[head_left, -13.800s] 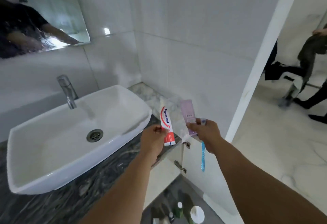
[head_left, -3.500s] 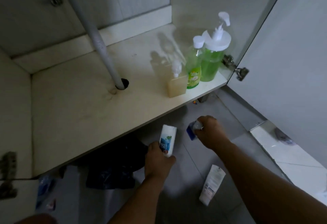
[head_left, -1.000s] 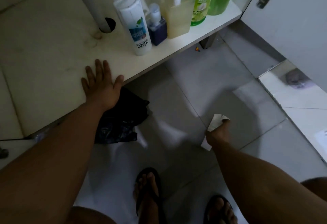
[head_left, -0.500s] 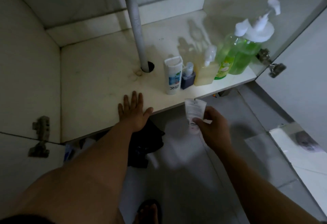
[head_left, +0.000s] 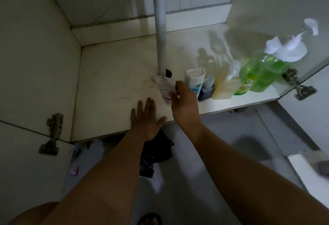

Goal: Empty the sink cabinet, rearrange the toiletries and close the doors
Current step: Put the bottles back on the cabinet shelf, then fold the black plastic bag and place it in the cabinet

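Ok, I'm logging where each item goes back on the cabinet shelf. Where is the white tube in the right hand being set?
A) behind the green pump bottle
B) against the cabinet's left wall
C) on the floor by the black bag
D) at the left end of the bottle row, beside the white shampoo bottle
D: the right hand holds the white tube over the shelf, just left of the white shampoo bottle and in front of the drain pipe.

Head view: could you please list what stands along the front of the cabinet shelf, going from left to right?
Left hand flat on the shelf → white tube in the right hand → white shampoo bottle → small dark blue bottle → yellow pump bottle → small green bottle → large green pump bottle.
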